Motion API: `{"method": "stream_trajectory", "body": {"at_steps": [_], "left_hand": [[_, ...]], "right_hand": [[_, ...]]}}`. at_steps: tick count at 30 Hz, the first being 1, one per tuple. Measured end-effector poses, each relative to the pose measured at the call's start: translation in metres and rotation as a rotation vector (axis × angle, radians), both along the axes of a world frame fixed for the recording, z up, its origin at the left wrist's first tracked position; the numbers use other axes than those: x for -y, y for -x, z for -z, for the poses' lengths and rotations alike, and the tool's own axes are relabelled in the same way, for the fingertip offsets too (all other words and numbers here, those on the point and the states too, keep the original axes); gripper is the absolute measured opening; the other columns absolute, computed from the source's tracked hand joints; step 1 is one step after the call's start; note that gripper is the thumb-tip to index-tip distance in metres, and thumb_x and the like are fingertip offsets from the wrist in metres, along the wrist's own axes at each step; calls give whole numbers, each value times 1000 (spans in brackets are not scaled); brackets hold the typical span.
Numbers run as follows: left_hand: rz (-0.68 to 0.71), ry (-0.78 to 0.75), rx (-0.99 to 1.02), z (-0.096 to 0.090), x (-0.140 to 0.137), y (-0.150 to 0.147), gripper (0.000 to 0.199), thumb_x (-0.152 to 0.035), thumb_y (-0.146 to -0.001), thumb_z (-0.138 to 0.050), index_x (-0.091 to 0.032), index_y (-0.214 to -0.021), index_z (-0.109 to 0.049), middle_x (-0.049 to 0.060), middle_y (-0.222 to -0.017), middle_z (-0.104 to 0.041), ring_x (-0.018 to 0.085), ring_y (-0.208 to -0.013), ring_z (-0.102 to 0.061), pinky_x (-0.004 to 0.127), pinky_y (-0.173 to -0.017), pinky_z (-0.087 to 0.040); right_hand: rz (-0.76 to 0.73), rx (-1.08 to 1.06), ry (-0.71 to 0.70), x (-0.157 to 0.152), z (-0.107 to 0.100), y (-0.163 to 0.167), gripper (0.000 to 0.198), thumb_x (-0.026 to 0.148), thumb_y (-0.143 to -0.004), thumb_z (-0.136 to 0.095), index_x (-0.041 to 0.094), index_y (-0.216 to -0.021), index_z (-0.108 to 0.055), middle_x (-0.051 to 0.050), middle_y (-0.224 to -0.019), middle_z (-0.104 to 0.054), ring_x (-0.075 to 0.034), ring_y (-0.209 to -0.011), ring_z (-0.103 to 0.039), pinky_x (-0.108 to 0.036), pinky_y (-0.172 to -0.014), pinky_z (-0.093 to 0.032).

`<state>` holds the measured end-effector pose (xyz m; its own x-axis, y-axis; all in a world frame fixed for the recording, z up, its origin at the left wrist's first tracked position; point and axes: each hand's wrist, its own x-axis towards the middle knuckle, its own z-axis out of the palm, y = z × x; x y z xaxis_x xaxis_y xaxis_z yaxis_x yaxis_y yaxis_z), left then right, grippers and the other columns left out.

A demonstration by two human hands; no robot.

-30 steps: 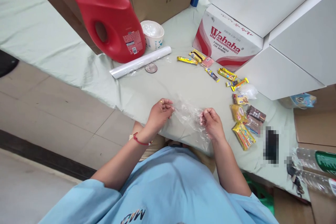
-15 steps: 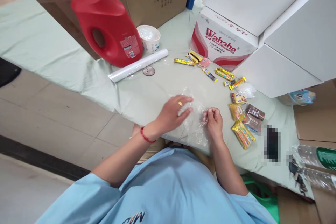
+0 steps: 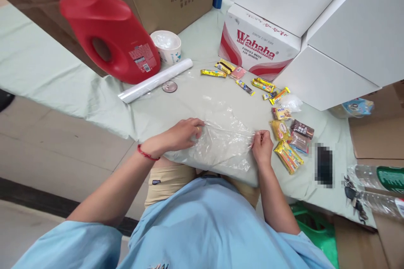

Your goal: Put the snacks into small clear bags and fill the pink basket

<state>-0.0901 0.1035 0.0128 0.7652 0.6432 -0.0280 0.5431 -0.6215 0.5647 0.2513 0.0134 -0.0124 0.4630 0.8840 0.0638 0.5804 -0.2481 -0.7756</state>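
A thin sheet of clear plastic film (image 3: pixel 221 138) lies crinkled across the cloth near the table's front edge, stretched between my two hands. I cannot make out whether it is a bag or a single layer. My left hand (image 3: pixel 186 132), with a ring and a red wrist cord, pinches its left side. At its right side, my right hand (image 3: pixel 262 146) grips the edge with curled fingers. Just right of that hand sit a yellow snack packet (image 3: pixel 288 157), a round yellow wrapped snack (image 3: pixel 280 130) and dark brown cocoa packets (image 3: pixel 301 130).
Behind the film lie several small wrapped snacks (image 3: pixel 245 87). A white plastic roll (image 3: pixel 156 80), a metal disc (image 3: pixel 169 87), a paper bowl (image 3: pixel 167 46) and a red jug (image 3: pixel 110 29) stand at the left. The Wahaha carton (image 3: pixel 259 46) blocks the back; keys (image 3: pixel 355 199) and bottles (image 3: pixel 378 176) lie right.
My left hand has moved left and closed on the film, drawing it out wider and flatter. My right hand has kept its hold on the other side. The view has shifted slightly.
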Motion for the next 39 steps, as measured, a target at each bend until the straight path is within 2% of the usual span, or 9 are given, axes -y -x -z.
{"method": "stream_trajectory", "body": {"at_steps": [5,9,12,17,22,27,30,33,39], "left_hand": [[-171,-132,-110,-9,-3,2,27,-14,-77,-61,-23,-99,-75,13,-142,-66,37,-135,-58,54,-107,-52],[-383,-321,-93,-29,7,-36,24,-12,-86,-55,-18,-96,-76,20,-128,-70,41,-127,-59,58,-97,-53],[-401,-361,-53,-34,15,-68,28,-19,-99,-48,-15,-104,-75,22,-127,-71,40,-125,-61,59,-100,-51],[-421,-281,-73,-2,13,-91,48,-35,-105,-48,-13,-146,-61,23,-162,-50,38,-153,-44,64,-125,-29],[-448,-257,-86,25,4,-90,56,-41,-109,-39,-18,-160,-49,21,-170,-40,36,-159,-36,69,-128,-17],[-418,-309,-73,23,-10,-97,60,-44,-110,-36,-17,-163,-43,21,-170,-41,36,-159,-37,71,-129,-9],[-383,-300,-82,24,-24,-93,62,-45,-110,-32,-18,-166,-39,19,-171,-39,35,-160,-36,73,-130,-3],[-363,-279,-127,27,-37,-79,66,-48,-110,-28,-18,-168,-34,17,-173,-37,34,-161,-34,73,-130,-1],[-343,-261,-168,30,-45,-61,70,-55,-110,-26,-19,-170,-27,12,-176,-30,32,-163,-29,72,-131,-1]], "right_hand": [[2,-4,26,-4,-4,8,19,44,-100,-48,26,-94,-52,4,-58,-61,-23,-57,-62,-35,-67,-45],[-16,-22,14,-5,-5,14,21,47,-100,-50,27,-94,-52,4,-59,-62,-23,-57,-62,-35,-67,-46],[-31,-31,9,-5,-6,15,22,47,-101,-49,27,-94,-51,4,-59,-62,-22,-57,-62,-35,-66,-47],[14,-17,-20,0,-2,2,23,47,-103,-46,25,-96,-51,4,-61,-62,-22,-57,-60,-35,-67,-47],[56,208,-129,12,-4,-18,19,41,-99,-52,23,-100,-57,-8,-92,-69,-24,-77,-63,-41,-77,-52],[-211,497,-332,-5,-27,-5,24,32,-106,-48,22,-117,-66,-15,-117,-70,-29,-114,-63,-49,-102,-51],[-466,562,-194,-31,-24,6,41,35,-108,-46,19,-143,-60,-17,-148,-62,-30,-142,-52,-53,-119,-41],[-532,605,46,-47,-9,3,54,39,-109,-44,15,-156,-52,-17,-165,-49,-33,-156,-38,-58,-127,-32],[-502,615,122,-70,-14,-25,45,38,-108,-44,17,-140,-68,-15,-146,-67,-32,-135,-56,-49,-117,-45]]}}
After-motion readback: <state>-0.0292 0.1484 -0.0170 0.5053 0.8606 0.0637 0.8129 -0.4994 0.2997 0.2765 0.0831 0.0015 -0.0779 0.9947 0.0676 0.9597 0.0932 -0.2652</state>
